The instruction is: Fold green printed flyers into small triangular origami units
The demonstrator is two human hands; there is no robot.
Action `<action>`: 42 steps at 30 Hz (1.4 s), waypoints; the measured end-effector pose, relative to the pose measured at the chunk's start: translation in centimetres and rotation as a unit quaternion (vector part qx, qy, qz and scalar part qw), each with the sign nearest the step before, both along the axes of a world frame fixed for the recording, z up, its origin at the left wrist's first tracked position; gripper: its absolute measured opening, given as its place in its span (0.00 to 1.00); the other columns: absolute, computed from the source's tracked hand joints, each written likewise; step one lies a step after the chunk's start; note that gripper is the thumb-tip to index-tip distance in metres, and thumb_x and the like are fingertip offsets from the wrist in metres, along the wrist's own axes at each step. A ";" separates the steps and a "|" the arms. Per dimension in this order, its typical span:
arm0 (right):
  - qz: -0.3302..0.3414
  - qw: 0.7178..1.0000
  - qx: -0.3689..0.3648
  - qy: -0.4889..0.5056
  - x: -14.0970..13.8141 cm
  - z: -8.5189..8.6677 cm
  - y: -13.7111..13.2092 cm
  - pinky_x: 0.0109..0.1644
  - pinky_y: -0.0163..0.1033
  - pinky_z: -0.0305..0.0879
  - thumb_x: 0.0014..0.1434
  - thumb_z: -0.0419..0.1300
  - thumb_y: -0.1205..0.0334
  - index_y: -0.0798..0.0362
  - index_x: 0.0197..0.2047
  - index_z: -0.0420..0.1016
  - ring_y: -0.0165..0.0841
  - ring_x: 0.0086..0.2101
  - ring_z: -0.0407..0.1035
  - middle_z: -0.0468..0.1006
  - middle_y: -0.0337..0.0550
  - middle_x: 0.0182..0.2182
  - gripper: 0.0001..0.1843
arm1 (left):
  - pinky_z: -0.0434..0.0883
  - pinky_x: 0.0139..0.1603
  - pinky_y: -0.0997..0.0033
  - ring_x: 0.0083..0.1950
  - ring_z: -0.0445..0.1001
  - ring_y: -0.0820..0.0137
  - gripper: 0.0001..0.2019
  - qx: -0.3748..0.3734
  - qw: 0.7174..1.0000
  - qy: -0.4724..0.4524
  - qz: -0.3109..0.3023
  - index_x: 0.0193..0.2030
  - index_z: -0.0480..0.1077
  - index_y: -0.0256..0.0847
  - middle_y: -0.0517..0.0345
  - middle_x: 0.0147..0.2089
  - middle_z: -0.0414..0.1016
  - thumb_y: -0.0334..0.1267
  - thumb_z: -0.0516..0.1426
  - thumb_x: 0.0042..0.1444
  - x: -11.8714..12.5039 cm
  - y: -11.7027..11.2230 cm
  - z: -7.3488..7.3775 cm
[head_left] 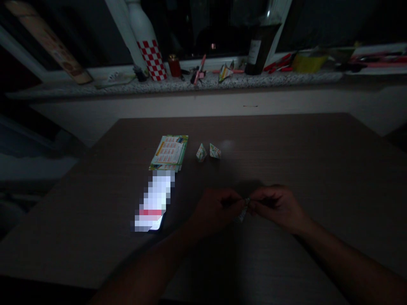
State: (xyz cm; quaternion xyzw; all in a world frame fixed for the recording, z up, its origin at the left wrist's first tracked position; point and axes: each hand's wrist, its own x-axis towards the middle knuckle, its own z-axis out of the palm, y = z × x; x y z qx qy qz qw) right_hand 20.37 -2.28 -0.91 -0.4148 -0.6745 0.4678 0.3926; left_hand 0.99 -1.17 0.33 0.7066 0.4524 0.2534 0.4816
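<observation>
Between my two hands is a small folded piece of printed paper [242, 215], dim and partly covered by fingers. My left hand [216, 209] pinches it from the left with thumb and forefinger. From the right, the fingertips of my right hand [280, 207] are closed on its upper end. Two small folded paper pieces, a left one [201, 153] and a right one [215, 151], stand side by side farther back on the table. To their left lies a stack of printed paper sheets [169, 151] with green edges.
A phone with a lit screen [154, 201] lies left of my hands on the wooden table [286, 144]. Behind it, the stone windowsill [127, 87] carries a checkered bottle [152, 57], a small red jar [174, 65], a dark tube [258, 53] and pens. The room is dark.
</observation>
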 end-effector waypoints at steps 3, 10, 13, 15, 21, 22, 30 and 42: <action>-0.011 1.000 -0.009 0.010 -0.2 0.0 0.0 0.26 0.30 0.66 0.53 0.62 0.63 0.56 0.28 0.77 0.27 0.22 0.70 0.77 0.40 0.21 0.06 | 0.63 0.29 0.78 0.29 0.70 0.75 0.10 0.017 1.000 0.014 -0.008 0.32 0.75 0.36 0.59 0.28 0.76 0.40 0.56 0.56 0.0 0.0 0.1; -0.031 0.999 -0.028 0.023 -0.5 -0.2 0.1 0.25 0.31 0.64 0.51 0.62 0.64 0.54 0.26 0.74 0.27 0.21 0.67 0.74 0.38 0.19 0.04 | 0.63 0.29 0.79 0.29 0.71 0.76 0.09 0.049 0.998 0.025 -0.023 0.33 0.75 0.37 0.60 0.28 0.76 0.38 0.56 0.56 0.1 -0.1 0.1; -0.035 0.999 -0.021 0.024 -0.6 -0.2 0.1 0.23 0.30 0.61 0.50 0.62 0.65 0.54 0.24 0.73 0.26 0.20 0.65 0.73 0.37 0.18 0.04 | 0.63 0.31 0.79 0.30 0.71 0.75 0.09 0.061 0.997 0.027 -0.026 0.33 0.75 0.37 0.61 0.29 0.77 0.37 0.55 0.56 0.1 -0.1 0.2; -0.043 0.999 -0.009 0.016 -0.7 -0.1 0.0 0.22 0.30 0.60 0.49 0.62 0.66 0.55 0.23 0.73 0.26 0.19 0.63 0.71 0.37 0.17 0.05 | 0.63 0.30 0.79 0.29 0.71 0.75 0.08 0.072 0.996 0.029 -0.034 0.33 0.75 0.37 0.61 0.29 0.77 0.37 0.55 0.56 0.0 -0.1 0.3; -0.056 0.997 0.042 -0.028 -0.8 -0.1 0.0 0.20 0.29 0.57 0.47 0.59 0.67 0.55 0.20 0.71 0.25 0.18 0.61 0.68 0.36 0.16 0.06 | 0.63 0.31 0.78 0.29 0.70 0.75 0.08 0.102 0.992 0.033 -0.063 0.33 0.74 0.36 0.60 0.28 0.75 0.36 0.56 0.55 0.0 0.0 0.3; -0.052 0.997 0.050 -0.035 -0.8 -0.1 0.0 0.20 0.29 0.57 0.48 0.59 0.67 0.55 0.20 0.71 0.25 0.18 0.60 0.67 0.36 0.15 0.07 | 0.62 0.30 0.78 0.28 0.69 0.75 0.08 0.103 0.992 0.030 -0.066 0.32 0.74 0.36 0.60 0.28 0.74 0.36 0.55 0.55 0.1 0.0 0.2; -0.037 0.999 0.030 -0.016 -0.7 -0.1 -0.2 0.19 0.28 0.52 0.52 0.54 0.66 0.55 0.20 0.69 0.23 0.17 0.56 0.63 0.33 0.14 0.11 | 0.58 0.26 0.80 0.26 0.65 0.77 0.10 0.071 0.994 0.005 -0.082 0.29 0.72 0.35 0.62 0.25 0.70 0.37 0.54 0.57 0.4 -0.2 -0.1; -0.073 0.996 -0.032 0.037 -1.6 -0.2 -0.5 0.23 0.29 0.55 0.45 0.58 0.70 0.54 0.21 0.66 0.24 0.20 0.58 0.66 0.33 0.18 0.05 | 0.61 0.29 0.79 0.28 0.68 0.76 0.09 0.095 0.995 -0.015 -0.040 0.31 0.72 0.36 0.61 0.27 0.72 0.36 0.54 0.57 0.4 -0.1 -0.5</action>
